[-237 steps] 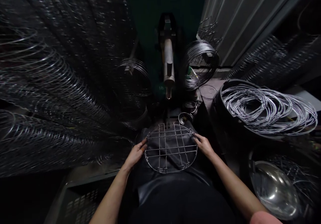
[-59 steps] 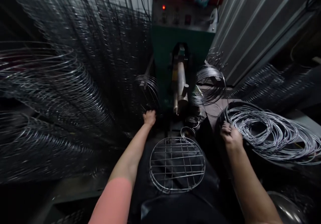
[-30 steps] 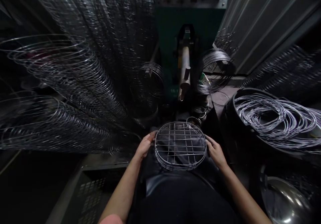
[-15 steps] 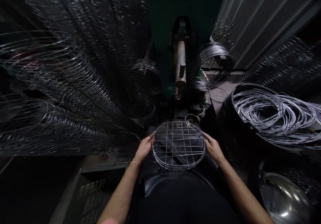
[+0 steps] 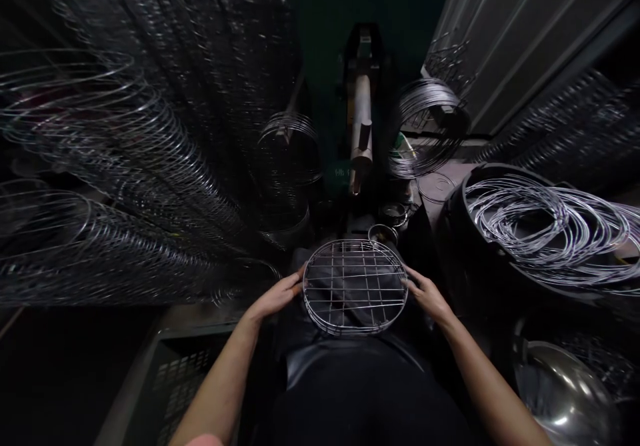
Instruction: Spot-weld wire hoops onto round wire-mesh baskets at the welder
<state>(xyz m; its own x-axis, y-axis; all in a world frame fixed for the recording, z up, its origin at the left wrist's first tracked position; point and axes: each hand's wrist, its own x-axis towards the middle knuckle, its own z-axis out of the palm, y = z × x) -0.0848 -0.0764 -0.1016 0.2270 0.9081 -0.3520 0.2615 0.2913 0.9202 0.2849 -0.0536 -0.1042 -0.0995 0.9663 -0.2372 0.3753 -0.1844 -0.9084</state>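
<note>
Left hand (image 5: pixel 278 297) and right hand (image 5: pixel 428 298) grip opposite edges of the round wire rack (image 5: pixel 355 289) (perhaps several, stacked; it's dim) between them.

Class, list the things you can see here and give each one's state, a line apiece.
Wire rack: held at both sides; one rack or several, unclear.
Left hand: gripping the rack's left edge.
Right hand: gripping the rack's right edge.
Black tub: open, uncovered.
Loose wire hoops: heaped in the tub, some over its rim.
Large wire coil: hanging.
Metal bowl: tilted.
Plastic crate: partly hidden.
</note>
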